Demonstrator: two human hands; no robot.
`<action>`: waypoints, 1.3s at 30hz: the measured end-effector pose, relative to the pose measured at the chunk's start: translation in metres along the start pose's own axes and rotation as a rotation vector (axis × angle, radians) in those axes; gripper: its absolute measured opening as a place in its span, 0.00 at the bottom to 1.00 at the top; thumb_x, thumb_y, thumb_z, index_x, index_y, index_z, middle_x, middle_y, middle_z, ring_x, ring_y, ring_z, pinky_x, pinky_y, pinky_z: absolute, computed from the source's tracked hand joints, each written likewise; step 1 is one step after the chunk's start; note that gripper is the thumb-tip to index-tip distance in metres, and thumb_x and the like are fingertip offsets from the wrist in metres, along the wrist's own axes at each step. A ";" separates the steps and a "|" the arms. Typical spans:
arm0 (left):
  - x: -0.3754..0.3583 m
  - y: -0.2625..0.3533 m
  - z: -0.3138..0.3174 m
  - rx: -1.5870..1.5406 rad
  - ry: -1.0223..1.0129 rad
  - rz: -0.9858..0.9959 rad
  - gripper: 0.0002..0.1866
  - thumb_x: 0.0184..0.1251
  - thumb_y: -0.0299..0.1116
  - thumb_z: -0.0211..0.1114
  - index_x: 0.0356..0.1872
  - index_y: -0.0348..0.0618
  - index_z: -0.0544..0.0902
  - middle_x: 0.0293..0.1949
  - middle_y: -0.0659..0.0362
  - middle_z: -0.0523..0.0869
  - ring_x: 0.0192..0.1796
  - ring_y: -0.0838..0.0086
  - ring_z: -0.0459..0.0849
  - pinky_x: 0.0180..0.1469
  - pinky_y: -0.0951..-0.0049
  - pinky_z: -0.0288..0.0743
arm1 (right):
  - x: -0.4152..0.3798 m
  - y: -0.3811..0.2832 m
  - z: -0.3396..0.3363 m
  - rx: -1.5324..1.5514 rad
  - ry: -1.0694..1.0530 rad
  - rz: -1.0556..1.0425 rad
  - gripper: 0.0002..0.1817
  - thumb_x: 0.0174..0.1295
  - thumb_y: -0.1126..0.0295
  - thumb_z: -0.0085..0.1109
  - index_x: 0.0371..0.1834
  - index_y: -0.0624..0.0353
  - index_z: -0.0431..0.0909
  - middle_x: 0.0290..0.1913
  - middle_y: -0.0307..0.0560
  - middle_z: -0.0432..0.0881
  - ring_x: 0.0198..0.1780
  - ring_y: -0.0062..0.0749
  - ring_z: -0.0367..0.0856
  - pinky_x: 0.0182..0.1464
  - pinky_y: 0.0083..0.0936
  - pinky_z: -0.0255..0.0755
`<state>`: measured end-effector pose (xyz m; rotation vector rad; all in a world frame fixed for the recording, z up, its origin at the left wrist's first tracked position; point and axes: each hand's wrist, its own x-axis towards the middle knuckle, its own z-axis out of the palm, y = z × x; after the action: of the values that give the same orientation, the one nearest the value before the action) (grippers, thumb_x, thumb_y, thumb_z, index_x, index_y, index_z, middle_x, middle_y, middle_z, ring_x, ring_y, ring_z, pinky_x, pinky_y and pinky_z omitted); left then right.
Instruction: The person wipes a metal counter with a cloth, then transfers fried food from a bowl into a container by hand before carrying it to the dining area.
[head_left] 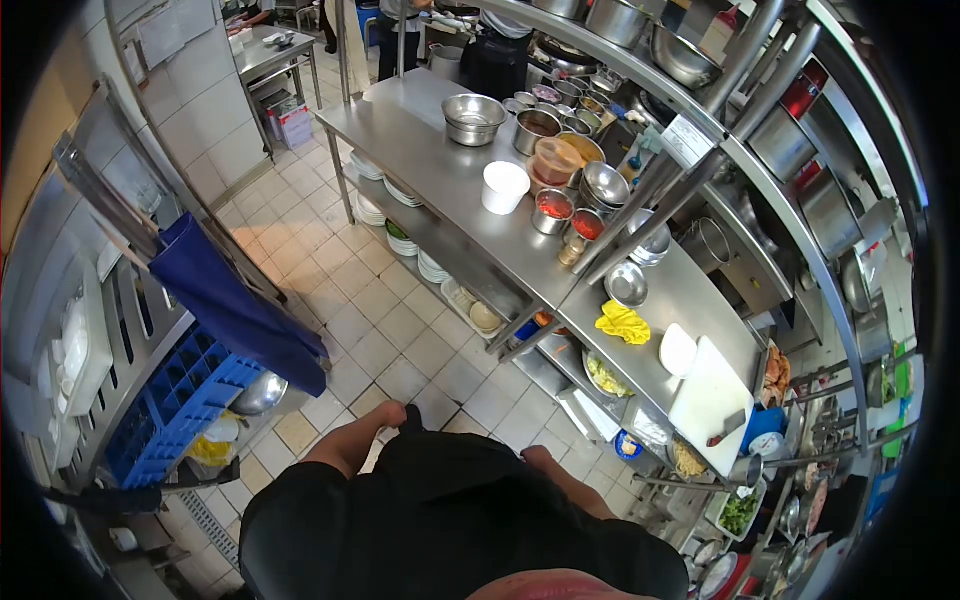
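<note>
My left hand (393,412) is low in front of my body, beside a small dark shape over the floor tiles. Its fingers are too small and turned away to make out. My right hand (537,458) shows at the other side of my black shirt (450,520), mostly hidden by it. Neither hand visibly touches the steel counter (400,130). On that counter stand a white tub (505,187), a steel bowl (474,120) and several pots of food. Farther right lie a yellow cloth (623,323) and a white cutting board (712,405) with a knife (727,427).
Stacked plates (370,210) fill the shelf under the counter. At the left are a blue cloth (230,300), a blue rack (180,400) and a dish tray (85,345). Other people (500,60) stand beyond the counter. Steel shelves with pans rise at the right.
</note>
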<state>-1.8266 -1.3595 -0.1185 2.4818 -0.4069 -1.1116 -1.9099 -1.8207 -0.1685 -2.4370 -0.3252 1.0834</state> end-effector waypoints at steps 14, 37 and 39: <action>0.042 -0.085 -0.045 0.509 -0.142 0.112 0.10 0.47 0.31 0.59 0.28 0.36 0.82 0.34 0.48 0.82 0.38 0.57 0.81 0.41 0.63 0.75 | 0.020 -0.144 -0.070 0.309 0.104 0.285 0.18 0.47 0.58 0.49 0.35 0.57 0.80 0.38 0.54 0.80 0.42 0.44 0.78 0.46 0.32 0.70; 0.062 -0.016 -0.045 0.572 -0.071 0.309 0.13 0.38 0.41 0.66 0.27 0.47 0.83 0.33 0.53 0.82 0.41 0.60 0.79 0.42 0.63 0.74 | -0.240 -0.211 -0.645 -0.817 2.264 0.071 0.39 0.34 0.70 0.56 0.57 0.57 0.57 0.53 0.52 0.64 0.59 0.46 0.57 0.59 0.43 0.49; 0.058 -0.025 -0.039 0.327 -0.060 0.157 0.14 0.38 0.41 0.66 0.28 0.48 0.83 0.33 0.54 0.82 0.42 0.60 0.79 0.42 0.63 0.74 | -0.234 -0.193 -0.660 -0.750 2.221 0.082 0.41 0.32 0.69 0.58 0.58 0.55 0.55 0.48 0.49 0.65 0.53 0.45 0.60 0.58 0.44 0.48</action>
<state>-1.7571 -1.3530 -0.1440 2.6377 -0.8468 -1.1331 -1.5782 -1.9451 0.4653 -2.5082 0.2121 -2.1462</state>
